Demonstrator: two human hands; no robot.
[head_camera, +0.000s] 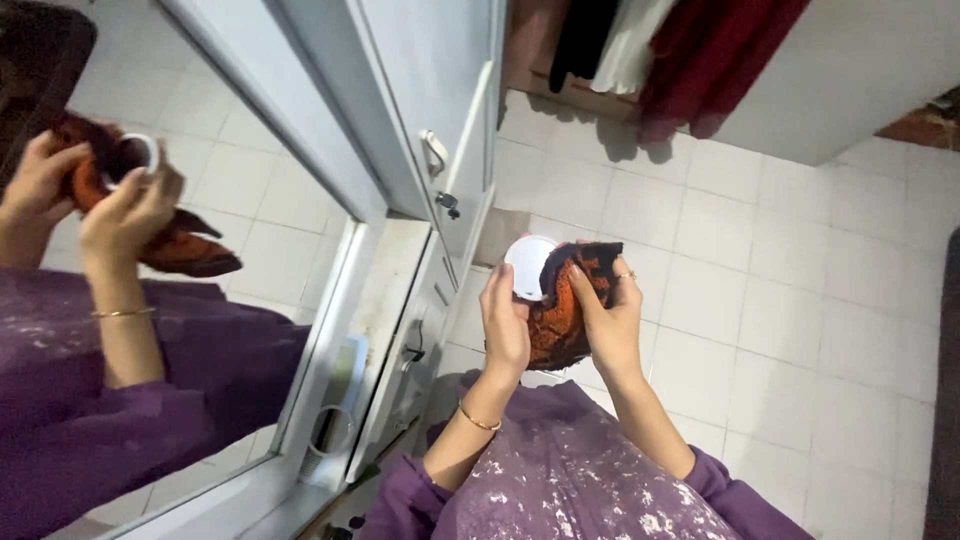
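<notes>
Orange, black, white and purple over pale tiles

The cloth (566, 305) is rust orange mottled with black, edged black at its top; the round lid (530, 266) beside it is plain white; the sleeves and dress (575, 480) are purple, flecked with pale speckles; thin gold bangle (478, 420) and gold ring (627, 274); the floor tiles (790, 300) are off-white with grey joints; the cupboard (420, 90) is white; hanging clothes (690, 50) show dark red, white and black
</notes>
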